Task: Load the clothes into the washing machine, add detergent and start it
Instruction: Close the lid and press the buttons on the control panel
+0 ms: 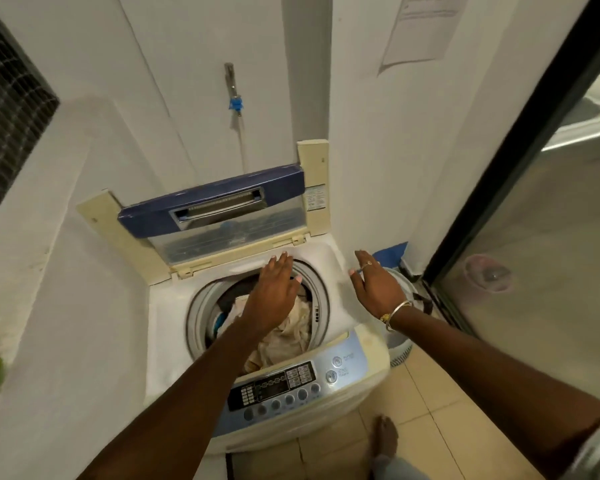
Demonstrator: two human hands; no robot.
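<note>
Head view: left hand (pixel 274 289), fingers straight and empty, hovers directly over the loaded clothes (pixel 288 336), nearer the raised lid (pixel 215 206) than the slack, empty right hand (pixel 378 289).

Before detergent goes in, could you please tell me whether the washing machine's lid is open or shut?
Open. The lid stands raised at the back, and clothes show in the drum below the left hand.

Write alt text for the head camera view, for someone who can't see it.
A person's open left hand reaches over clothes in the drum of a washer, while the open right hand hovers above its right edge. The lid stands raised.
</note>
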